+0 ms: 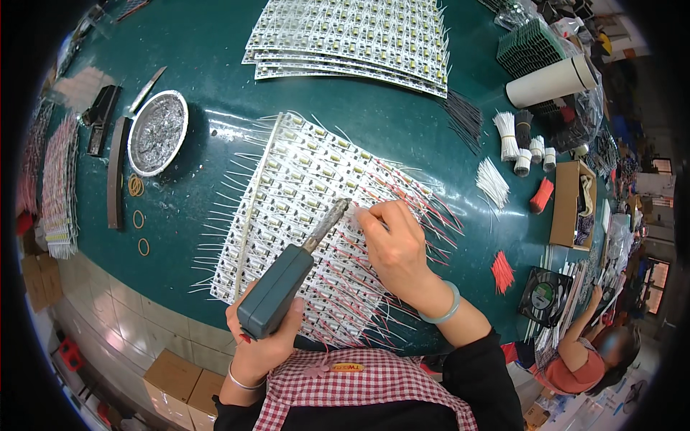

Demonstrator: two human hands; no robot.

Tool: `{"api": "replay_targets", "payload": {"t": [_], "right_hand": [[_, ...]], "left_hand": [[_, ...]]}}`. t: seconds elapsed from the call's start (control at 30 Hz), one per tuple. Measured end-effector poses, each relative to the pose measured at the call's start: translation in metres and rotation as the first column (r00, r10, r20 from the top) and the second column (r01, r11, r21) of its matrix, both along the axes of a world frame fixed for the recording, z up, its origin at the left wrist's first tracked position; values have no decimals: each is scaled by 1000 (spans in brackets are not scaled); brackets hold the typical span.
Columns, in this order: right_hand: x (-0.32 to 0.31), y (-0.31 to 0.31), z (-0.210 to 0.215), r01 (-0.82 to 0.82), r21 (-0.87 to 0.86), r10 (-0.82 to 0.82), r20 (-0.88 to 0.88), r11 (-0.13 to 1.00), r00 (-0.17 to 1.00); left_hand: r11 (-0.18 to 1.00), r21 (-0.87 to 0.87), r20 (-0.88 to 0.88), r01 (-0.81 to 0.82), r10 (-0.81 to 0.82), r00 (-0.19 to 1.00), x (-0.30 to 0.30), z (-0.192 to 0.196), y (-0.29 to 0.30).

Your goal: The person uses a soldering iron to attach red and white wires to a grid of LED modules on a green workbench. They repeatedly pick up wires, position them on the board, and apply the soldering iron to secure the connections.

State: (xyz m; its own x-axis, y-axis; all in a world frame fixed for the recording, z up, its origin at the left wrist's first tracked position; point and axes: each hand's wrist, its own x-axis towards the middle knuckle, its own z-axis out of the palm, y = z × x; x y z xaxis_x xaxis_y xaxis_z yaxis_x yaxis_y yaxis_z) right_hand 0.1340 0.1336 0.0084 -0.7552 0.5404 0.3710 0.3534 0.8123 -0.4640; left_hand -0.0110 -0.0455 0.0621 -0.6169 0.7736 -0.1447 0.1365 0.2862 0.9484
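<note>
A white panel of small circuit boards (287, 190) lies at a slant on the green table in front of me. Thin white wires fan out along its left edge, and red and white wires stick out on its right part. My left hand (262, 348) is wrapped around the dark green body of a soldering gun (277, 287). The gun's metal tip points up and right, at the panel's middle. Close beside that tip, my right hand (397, 244) is closed in a pinch over the boards. Whatever lies between its fingertips is too small to make out.
Stacked wired panels (352, 43) lie at the far side. Left are a bowl of metallic scraps (158, 136), a dark bar (117, 172) and rubber bands. Wire bundles (492, 183), a white cylinder (550, 82) and a cardboard box (571, 205) stand right. Another person (582, 352) works at lower right.
</note>
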Motion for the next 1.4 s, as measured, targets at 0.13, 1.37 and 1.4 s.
{"api": "replay_targets", "payload": {"t": [0.13,1.37,1.4], "right_hand": [[0,0,0,6,14,-6,-4,1000,1000],[1,-17,3,-6,-15,6,-5,1000,1000],[1,-17,4,-6,-14,6,-4,1000,1000]], "left_hand": [[999,-8,45,-41,41,998,1,-8,-9],[1000,2,-8,24,-24,1000,1,-5,-20],[1000,-5,-8,25,-25,1000,1,-3,-19]]}}
